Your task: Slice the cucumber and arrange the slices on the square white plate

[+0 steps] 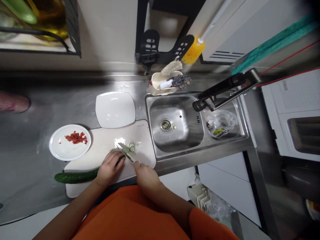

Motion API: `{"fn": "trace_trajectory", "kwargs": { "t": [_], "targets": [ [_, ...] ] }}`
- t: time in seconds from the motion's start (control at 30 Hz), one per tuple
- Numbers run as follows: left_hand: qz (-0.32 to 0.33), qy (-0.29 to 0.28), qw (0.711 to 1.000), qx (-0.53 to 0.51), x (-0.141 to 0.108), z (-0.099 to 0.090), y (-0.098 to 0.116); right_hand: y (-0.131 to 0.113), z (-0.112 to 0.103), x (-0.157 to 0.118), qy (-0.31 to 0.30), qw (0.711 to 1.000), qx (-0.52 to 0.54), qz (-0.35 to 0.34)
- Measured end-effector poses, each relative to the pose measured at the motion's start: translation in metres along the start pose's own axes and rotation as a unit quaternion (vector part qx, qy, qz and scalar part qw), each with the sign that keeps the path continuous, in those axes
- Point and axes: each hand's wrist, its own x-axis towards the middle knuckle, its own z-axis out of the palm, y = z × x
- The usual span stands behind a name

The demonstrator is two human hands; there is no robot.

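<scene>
Cucumber (pixel 77 176) lies on board (pixel 100 146) by sink (pixel 183 133), left fingers (pixel 113 157) holding it, right fingers (pixel 140 165) a knife (pixel 126 153).

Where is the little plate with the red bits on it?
The white plate is at the left in the head view, close beside the upper-left edge of the cutting board and below-left of the square dish.

Left hand (pixel 109 168): palm down, fingers bent and bunched together, closed in a grip. Right hand (pixel 148 177): curled into a closed grip, back of hand up. Hands near each other, a small gap between. Both forearms bare; left forearm (pixel 71 205) slants in from lower left, right forearm (pixel 172 202) from lower right, the two converging ahead of the torso (pixel 130 216).
</scene>
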Motion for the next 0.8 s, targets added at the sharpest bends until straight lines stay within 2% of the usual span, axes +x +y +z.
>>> {"fn": "trace_trajectory", "kwargs": {
  "t": [0.43, 0.6, 0.8],
  "targets": [
    [-0.009, -0.005, 1.0, -0.014, -0.003, 0.004, -0.003, -0.006, 0.025, 0.041, 0.062, 0.998, -0.01, -0.029],
    [-0.008, -0.001, 1.0, -0.024, -0.003, 0.003, -0.002, 0.003, 0.022, 0.035, 0.061, 0.998, -0.002, -0.022],
    [-0.005, 0.006, 1.0, -0.018, -0.003, 0.002, -0.001, 0.017, 0.013, 0.02, 0.031, 0.999, 0.004, 0.024]
  ]
}}
